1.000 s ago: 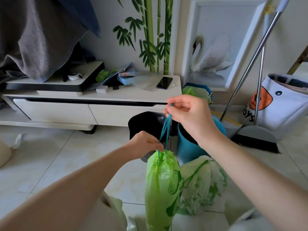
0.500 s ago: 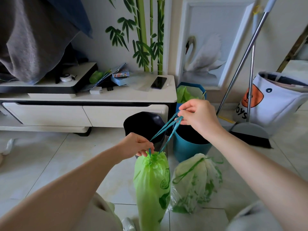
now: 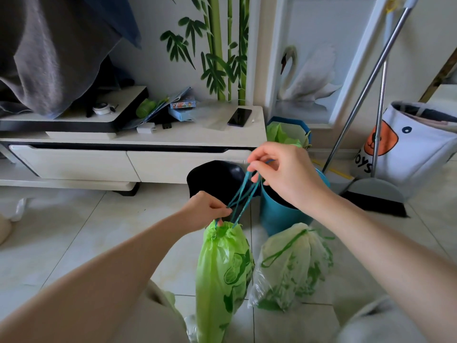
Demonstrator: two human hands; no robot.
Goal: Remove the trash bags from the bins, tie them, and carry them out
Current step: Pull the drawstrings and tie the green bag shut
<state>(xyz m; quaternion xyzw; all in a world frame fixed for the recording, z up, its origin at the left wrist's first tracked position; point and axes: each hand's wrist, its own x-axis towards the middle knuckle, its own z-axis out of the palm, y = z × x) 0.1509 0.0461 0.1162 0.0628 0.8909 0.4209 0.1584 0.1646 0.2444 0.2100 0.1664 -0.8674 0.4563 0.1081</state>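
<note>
The bright green trash bag (image 3: pixel 223 276) is hanging upright in front of the person, its long axis running vertically, the gathered neck pointing up and the full body reaching down toward the tiled floor (image 3: pixel 74 243). The left hand (image 3: pixel 206 210) is pinching the bag right at its cinched mouth, its grip closed on the neck where the teal drawstring (image 3: pixel 243 194) is coming out. The strands are slanting up and to the right from there, crossing one another on the way to the right hand (image 3: pixel 282 173), whose thumb and fingertips are pinching the upper ends of the string.

Just to the right of the hanging bag, a second, paler trash bag (image 3: pixel 294 266) is lying on the floor, already drawn shut, its neck tilting up and to the right and its green string trailing across its side. Behind it a teal bin (image 3: pixel 279 216) is standing upright, and beside that a black bin (image 3: pixel 215 177) is sitting in front of the white table (image 3: pixel 138 154). A third bin with a green liner (image 3: pixel 284 133) is standing farther back, by the wall. A phone (image 3: pixel 239 116) is lying on the table, and a broom (image 3: pixel 376 199) is leaning at the right.
</note>
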